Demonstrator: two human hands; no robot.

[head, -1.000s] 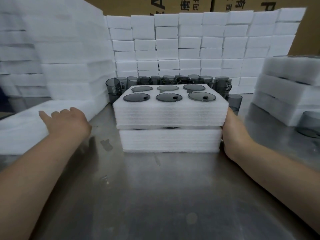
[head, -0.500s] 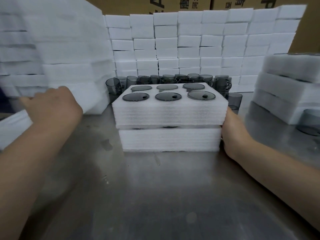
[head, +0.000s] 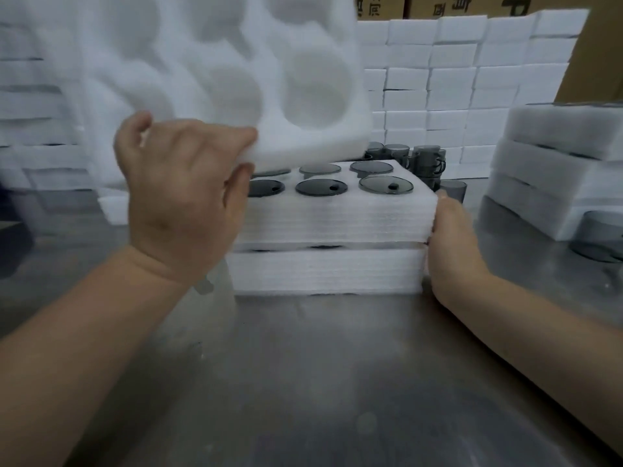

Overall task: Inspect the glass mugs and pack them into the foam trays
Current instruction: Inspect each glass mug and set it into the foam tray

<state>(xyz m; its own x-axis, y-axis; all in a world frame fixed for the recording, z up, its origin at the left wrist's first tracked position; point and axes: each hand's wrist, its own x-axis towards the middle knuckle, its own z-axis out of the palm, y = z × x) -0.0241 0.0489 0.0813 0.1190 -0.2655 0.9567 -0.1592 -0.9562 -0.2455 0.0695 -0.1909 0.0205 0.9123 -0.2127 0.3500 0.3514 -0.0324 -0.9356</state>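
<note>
My left hand (head: 182, 193) is raised in the left-centre of the frame, its grip pinching the near edge of an empty foam tray (head: 236, 79), thumb on top and fingers underneath. That tray is tilted up and blurred, filling the upper left, with its round pockets facing me. Below it, at centre, two more trays are stacked on the steel desk (head: 320, 382): the upper foam tray (head: 337, 217) sits on the lower foam tray (head: 323, 271) with a thin dark gap between them. Dark glass rounds (head: 321, 187) fill the upper tray's pockets, and the leftmost ones are partly hidden behind my left hand. My right hand (head: 451, 237) lies against the right end of this stack, its grip spread flat on the foam with the thumb tip at the top edge. Loose glass mugs (head: 421, 160) stand crowded just behind the stack, one (head: 453, 190) just beyond my right thumb and another (head: 596, 234) at the right edge. More foam trays are piled at the right (head: 553, 163), white foam blocks (head: 455, 79) form a wall across the back, and cardboard boxes (head: 455, 5) show along the top.
</note>
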